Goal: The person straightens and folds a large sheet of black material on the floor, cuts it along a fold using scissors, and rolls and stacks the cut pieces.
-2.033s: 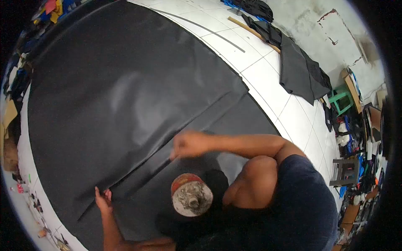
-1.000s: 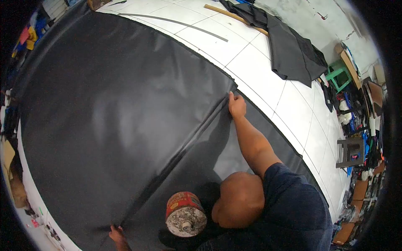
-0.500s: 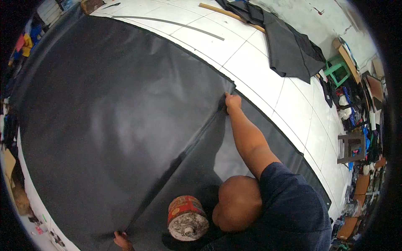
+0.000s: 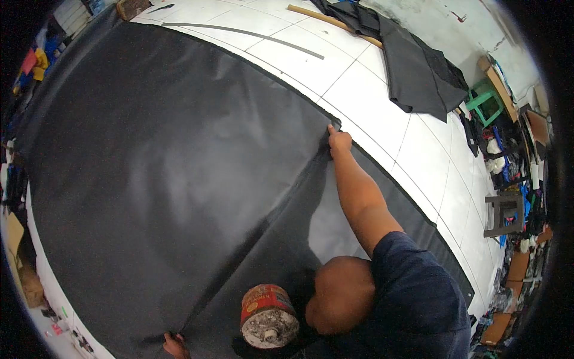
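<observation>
A large black sheet (image 4: 179, 149) of smooth, slightly shiny material covers most of the floor. My right hand (image 4: 340, 142) stretches far forward, its fingers closed on the sheet near the frayed long edge. At the lower left, my left hand (image 4: 175, 346) pinches the same sheet; its fingers are partly hidden. Between the hands runs a long diagonal fold or overlap line in the material, pulled fairly straight. A red tin can (image 4: 269, 316), its top crusted with pale residue, stands on the sheet close to my bare knee (image 4: 342, 294).
White floor tiles (image 4: 371, 113) border the sheet. Beyond them lie a thin grey strip (image 4: 245, 39), a wooden pole (image 4: 332, 24) and crumpled black fabric (image 4: 421, 75). A green stool (image 4: 485, 105), a dark stool (image 4: 503, 214) and assorted clutter line the right side.
My right hand has moved slightly forward and right, to the sheet's edge, and the corner flap there now sits against its fingers. The left hand stays nearly in place.
</observation>
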### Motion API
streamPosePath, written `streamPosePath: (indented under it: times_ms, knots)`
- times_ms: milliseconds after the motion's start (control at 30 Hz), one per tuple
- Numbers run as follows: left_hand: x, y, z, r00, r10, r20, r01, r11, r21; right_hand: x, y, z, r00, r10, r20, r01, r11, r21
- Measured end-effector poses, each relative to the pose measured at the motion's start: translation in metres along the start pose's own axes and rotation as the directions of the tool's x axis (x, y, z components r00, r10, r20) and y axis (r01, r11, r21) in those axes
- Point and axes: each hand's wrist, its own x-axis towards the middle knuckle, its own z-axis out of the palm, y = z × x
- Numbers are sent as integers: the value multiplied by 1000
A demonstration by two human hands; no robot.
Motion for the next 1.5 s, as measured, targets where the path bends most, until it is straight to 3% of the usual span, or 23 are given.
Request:
streamPosePath:
  times_ms: [67,233,367,400,467,567,600,667,700,733,800,967,1233,1333,1500]
  knots:
    - [-2,2,3,1000,22,3,-22,999,45,6,1,2,1000,25,-9,-24,1000,13]
    - [-6,11,2,975,-176,-136,171,984,-47,29,14,8,996,-13,91,16,999,-34]
    - [-18,16,5,944,-271,-187,251,960,-125,40,17,15,998,38,49,-34,996,-80]
    - [-21,10,-4,998,7,-56,2,987,158,43,20,16,999,5,42,-1,996,-89]
    - [-21,4,-13,960,241,143,-279,879,386,41,21,17,999,-29,39,33,995,-99]
    - [-26,13,-3,972,189,138,-234,805,545,-1,-7,-10,985,-169,-40,156,962,-223]
    - [-29,15,2,989,147,11,-139,906,399,-10,-10,-18,985,-171,-34,160,961,-225]
    - [-35,22,13,990,82,-113,-54,971,231,-23,-13,-23,786,-617,23,565,704,-430]
    - [-45,36,24,983,-25,-184,36,998,55,-14,-5,-19,731,-674,105,632,612,-475]
    - [-52,43,29,962,-142,-232,115,985,-128,-10,-4,-19,729,-676,109,635,609,-474]
    - [-52,45,26,974,-151,-169,131,984,-123,-7,-2,-21,801,-541,257,597,682,-423]
    - [-40,39,21,978,-197,-68,190,977,-99,-11,-1,-24,780,-570,260,619,636,-461]
    - [-70,71,54,926,-213,-312,187,976,-112,-6,9,-18,714,-639,286,671,510,-538]
    - [-69,71,50,945,-222,-240,212,975,-67,-2,16,-17,688,-667,286,696,494,-522]
    - [-70,68,50,944,-198,-264,190,980,-57,-6,16,-18,699,-651,295,689,505,-520]
